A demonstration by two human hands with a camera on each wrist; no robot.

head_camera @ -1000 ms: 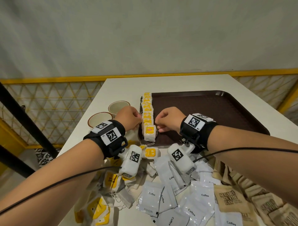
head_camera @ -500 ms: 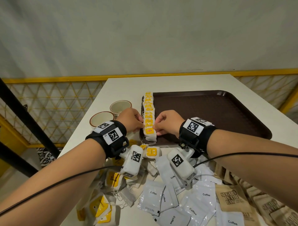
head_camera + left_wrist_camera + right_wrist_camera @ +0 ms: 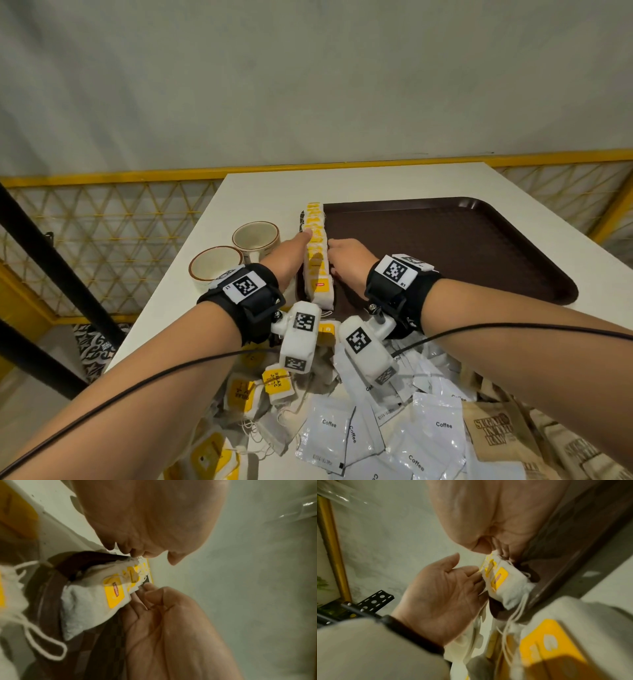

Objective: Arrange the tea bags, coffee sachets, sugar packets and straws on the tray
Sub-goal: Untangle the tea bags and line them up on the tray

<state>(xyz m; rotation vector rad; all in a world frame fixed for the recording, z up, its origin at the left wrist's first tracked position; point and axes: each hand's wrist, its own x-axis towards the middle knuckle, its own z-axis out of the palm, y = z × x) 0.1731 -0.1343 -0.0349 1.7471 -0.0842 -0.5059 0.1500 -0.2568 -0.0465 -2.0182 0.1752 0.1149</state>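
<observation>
— Lining the row of tea bags along the tray's left edge, centre frame?
— Yes. Left hand and right hand flank it, fingers extended flat against its sides, apparently squaring it; neither grasps anything.

Both forearms are extended forward side by side, each wrist wrapped in a black strap. The left hand is held flat with its fingers stretched out straight and close together, thumb raised apart, the palm turned inward toward the other hand. The right hand is set opposite it, palm inward, its fingers laid out nearly straight, the thumb bent across them.
</observation>
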